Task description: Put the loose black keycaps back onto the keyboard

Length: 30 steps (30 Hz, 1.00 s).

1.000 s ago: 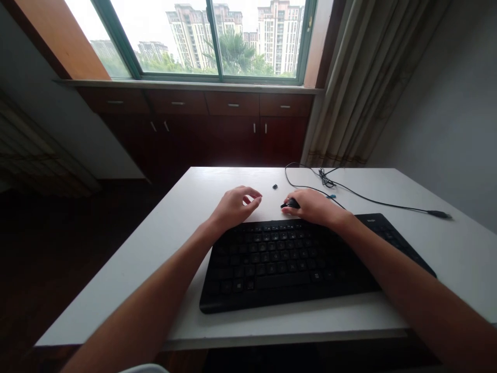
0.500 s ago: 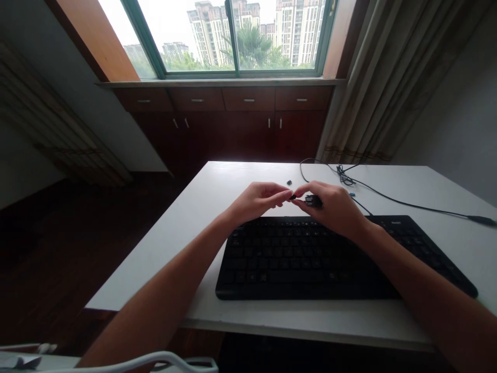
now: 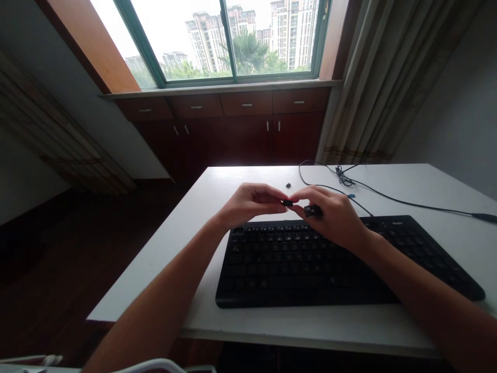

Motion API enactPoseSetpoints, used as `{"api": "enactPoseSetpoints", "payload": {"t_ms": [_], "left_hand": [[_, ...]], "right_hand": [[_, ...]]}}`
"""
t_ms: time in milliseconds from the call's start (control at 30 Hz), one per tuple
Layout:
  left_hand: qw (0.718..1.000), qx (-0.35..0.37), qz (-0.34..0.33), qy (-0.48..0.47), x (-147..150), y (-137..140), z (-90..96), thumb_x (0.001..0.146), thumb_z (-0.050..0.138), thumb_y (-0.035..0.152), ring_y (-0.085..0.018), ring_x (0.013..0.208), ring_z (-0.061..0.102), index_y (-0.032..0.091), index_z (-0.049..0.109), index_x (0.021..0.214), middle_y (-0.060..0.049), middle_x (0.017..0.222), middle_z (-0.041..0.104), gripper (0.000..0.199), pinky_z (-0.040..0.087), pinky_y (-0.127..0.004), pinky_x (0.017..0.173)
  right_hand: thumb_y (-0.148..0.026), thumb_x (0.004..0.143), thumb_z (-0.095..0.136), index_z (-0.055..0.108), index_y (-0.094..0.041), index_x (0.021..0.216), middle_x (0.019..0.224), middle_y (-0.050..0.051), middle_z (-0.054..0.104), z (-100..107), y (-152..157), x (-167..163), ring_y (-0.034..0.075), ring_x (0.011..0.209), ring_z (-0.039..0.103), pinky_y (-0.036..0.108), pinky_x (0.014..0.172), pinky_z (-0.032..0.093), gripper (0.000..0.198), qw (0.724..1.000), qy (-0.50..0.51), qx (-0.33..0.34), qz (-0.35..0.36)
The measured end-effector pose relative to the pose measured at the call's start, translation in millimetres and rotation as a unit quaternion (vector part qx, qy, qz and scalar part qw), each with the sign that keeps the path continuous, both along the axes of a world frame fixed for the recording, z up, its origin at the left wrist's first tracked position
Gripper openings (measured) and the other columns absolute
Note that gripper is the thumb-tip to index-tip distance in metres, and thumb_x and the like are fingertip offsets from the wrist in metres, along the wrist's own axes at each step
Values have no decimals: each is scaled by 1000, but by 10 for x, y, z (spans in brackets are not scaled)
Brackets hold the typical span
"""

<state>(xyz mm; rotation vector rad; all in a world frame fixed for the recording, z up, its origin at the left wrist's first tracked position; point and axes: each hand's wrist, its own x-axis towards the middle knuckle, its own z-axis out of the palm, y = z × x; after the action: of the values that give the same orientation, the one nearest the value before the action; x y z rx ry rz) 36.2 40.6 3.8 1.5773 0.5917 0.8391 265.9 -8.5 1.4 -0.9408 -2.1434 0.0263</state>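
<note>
Above the back edge of a black keyboard (image 3: 310,282), my two hands meet fingertip to fingertip. A small black piece that looks like a keycap (image 3: 287,203) is pinched between them. My left hand (image 3: 252,202) grips it from the left with thumb and fingers closed. My right hand (image 3: 330,207) touches its right side with thumb and forefinger. Tucked in the curled fingers of that same hand is a short black object (image 3: 312,211), its kind unclear. Another small dark piece (image 3: 288,185) lies on the white table behind my hands.
A black cable (image 3: 404,199) with a bundled loop runs across the back right of the white table (image 3: 155,259). A small blue item (image 3: 351,196) lies by the cable. White tubing (image 3: 151,366) curves along the bottom edge. Cabinets (image 3: 248,129) stand beneath the window.
Both hands have shifted slightly left and lower in view, and the small black piece has turned to show more of itself. The short black object has tilted. The view has moved slightly.
</note>
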Motion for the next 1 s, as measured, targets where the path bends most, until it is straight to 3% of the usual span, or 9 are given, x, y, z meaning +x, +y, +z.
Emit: {"api": "enactPoseSetpoints", "payload": {"t_ms": [367,533,667,833,1000], "left_hand": [[1000,14,11,12,-59,52,20,74,83,25,-25,97,74,14,76,100,-9,99,77,29,59,-41,97],[999,37,6,38,-49,21,61,74,84,29,-27,101,73,14,74,106,-10,103,77,37,58,-44,96],[997,69,20,40,-78,-50,78,76,82,31,-27,99,73,14,76,102,-10,102,77,32,60,-42,94],[977,136,95,133,-448,-209,1,82,76,34,-22,92,73,18,75,110,-10,107,73,32,63,-36,85],[947,207,163,186,-880,-398,-179,88,70,36,-22,97,72,22,78,104,-9,107,74,23,62,-38,91]], "right_hand": [[-33,93,64,66,-21,114,107,6,73,-15,-6,-16,16,83,69,28,70,53,24,1000,-7,5,4],[-27,94,61,67,-24,115,110,5,74,-35,-22,-46,19,86,71,31,78,55,22,1000,15,-18,11],[-26,94,62,68,-25,115,111,5,73,-36,-48,-79,18,90,71,30,79,55,22,999,31,-25,26],[-28,95,60,69,-25,114,111,5,72,-41,-91,-129,15,81,70,27,72,53,22,999,-33,-14,33],[-23,92,59,69,-22,104,108,4,72,-68,-107,-143,13,74,67,25,65,50,16,998,-51,6,41]]}}
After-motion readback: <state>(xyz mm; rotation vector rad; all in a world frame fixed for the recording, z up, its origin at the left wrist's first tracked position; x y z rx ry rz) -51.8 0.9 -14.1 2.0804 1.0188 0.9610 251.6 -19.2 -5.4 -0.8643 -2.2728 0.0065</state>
